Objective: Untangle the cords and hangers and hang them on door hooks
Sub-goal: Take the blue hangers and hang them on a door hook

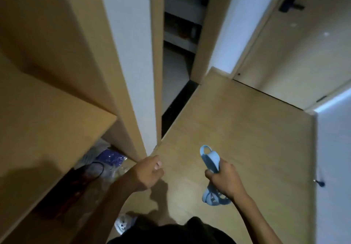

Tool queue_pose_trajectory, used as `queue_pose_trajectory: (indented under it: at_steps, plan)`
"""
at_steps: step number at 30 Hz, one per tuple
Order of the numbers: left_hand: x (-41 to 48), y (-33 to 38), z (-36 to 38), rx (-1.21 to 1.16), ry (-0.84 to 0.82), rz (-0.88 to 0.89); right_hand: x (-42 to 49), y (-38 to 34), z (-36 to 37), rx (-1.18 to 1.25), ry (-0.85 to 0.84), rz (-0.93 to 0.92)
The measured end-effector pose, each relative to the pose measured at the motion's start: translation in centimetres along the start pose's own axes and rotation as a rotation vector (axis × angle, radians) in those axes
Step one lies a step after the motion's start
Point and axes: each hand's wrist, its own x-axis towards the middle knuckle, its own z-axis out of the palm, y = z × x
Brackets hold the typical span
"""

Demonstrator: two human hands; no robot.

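We are clamping our right grip [226, 181] around the blue hangers [209, 160], carrying them bunched above the floor [247, 129], likely so they stay together. Our left grip [148, 173] is hanging loosely curled, empty, beside the wall corner [144, 110]. No door hooks are showing; a dark cord [98, 169] under the shelf [57, 110] is blurring out.

Light blue hangers [209, 159], tan wooden floor [237, 125]
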Motion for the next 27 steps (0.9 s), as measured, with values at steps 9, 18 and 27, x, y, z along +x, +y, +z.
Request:
queue_pose_trajectory:
  at_steps: [9,18,27]
  plan:
    - [8.3,14.1,8.9,0.272,-0.28,0.153,-2.3,17.0,-9.0,0.156,0.211,0.363]
    - [17.2,18.4,9.9,0.287,-0.308,0.106,5.6,20.6,-13.8,0.245,0.206,0.441]
    - [33.1,26.5,5.8,0.291,-0.314,0.116,19.2,18.9,-23.9,0.228,0.201,0.431]
